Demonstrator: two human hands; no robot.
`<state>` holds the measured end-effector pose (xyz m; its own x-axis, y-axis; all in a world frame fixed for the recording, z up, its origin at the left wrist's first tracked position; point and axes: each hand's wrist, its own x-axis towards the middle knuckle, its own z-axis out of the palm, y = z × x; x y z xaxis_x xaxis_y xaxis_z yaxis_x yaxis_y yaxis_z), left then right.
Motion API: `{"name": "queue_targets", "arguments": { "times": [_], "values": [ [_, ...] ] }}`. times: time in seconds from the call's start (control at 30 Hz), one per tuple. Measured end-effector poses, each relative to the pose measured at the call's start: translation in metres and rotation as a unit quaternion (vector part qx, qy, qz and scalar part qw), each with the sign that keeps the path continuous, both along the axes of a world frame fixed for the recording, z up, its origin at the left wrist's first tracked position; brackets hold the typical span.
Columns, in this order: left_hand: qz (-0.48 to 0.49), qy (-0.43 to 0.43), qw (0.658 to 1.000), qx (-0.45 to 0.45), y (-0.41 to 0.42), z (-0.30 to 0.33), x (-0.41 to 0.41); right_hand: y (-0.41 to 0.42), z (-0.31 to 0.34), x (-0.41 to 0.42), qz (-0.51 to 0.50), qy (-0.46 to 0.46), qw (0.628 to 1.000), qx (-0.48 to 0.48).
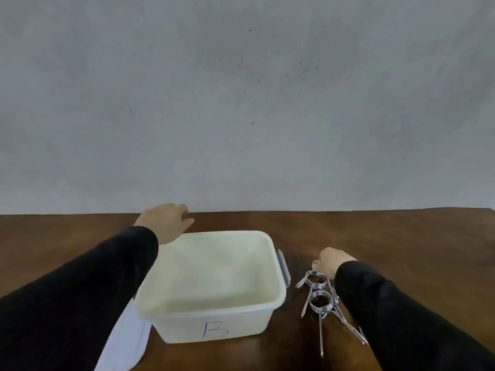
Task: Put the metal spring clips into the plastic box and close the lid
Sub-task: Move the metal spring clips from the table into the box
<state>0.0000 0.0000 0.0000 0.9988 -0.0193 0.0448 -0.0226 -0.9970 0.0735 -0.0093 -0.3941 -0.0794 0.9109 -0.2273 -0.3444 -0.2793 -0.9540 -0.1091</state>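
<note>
A dark wooden table (375, 236) fills the lower frame under a bare grey wall (241, 89). The open box (214, 279) sits centre, clips (318, 293) lower right. Right hand (333, 261) closes on one clip; left hand (166, 223) rests loosely curled behind the box. The lid (126, 341) lies lower left.

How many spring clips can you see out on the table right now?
3, possibly more. All lie right of the plastic box: one spring clip under the right hand, one just nearer, one nearest the camera. The sleeve may hide others.
</note>
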Motion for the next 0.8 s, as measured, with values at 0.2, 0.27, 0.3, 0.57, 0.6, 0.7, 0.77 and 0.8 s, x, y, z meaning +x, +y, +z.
{"name": "queue_targets", "arguments": {
  "times": [0.2, 0.27, 0.3, 0.57, 0.6, 0.7, 0.77, 0.8],
  "values": [
    [0.055, 0.073, 0.991, -0.095, 0.025, -0.037, -0.011, 0.006, -0.021, -0.001, -0.067, 0.0, 0.998, 0.022],
    [0.063, 0.065, 0.986, -0.138, 0.024, -0.041, -0.013, 0.006, -0.024, 0.004, -0.092, -0.016, 0.995, 0.019],
    [0.062, 0.063, 0.984, -0.152, 0.024, -0.046, -0.012, 0.006, -0.026, 0.006, -0.1, -0.022, 0.995, 0.021],
    [0.086, 0.066, 0.952, -0.287, 0.028, -0.06, -0.01, 0.02, -0.03, 0.015, -0.126, -0.066, 0.99, 0.005],
    [0.084, 0.067, 0.95, -0.293, 0.028, -0.06, -0.011, 0.022, -0.03, 0.015, -0.126, -0.07, 0.989, 0.008],
    [0.074, 0.067, 0.948, -0.303, 0.028, -0.061, -0.01, 0.023, -0.031, 0.016, -0.12, -0.075, 0.99, 0.003],
    [0.07, 0.069, 0.947, -0.305, 0.028, -0.061, -0.009, 0.024, -0.031, 0.017, -0.115, -0.08, 0.99, -0.001],
    [0.069, 0.072, 0.947, -0.305, 0.028, -0.061, -0.01, 0.025, -0.032, 0.017, -0.113, -0.082, 0.99, -0.003]
  ]
}}
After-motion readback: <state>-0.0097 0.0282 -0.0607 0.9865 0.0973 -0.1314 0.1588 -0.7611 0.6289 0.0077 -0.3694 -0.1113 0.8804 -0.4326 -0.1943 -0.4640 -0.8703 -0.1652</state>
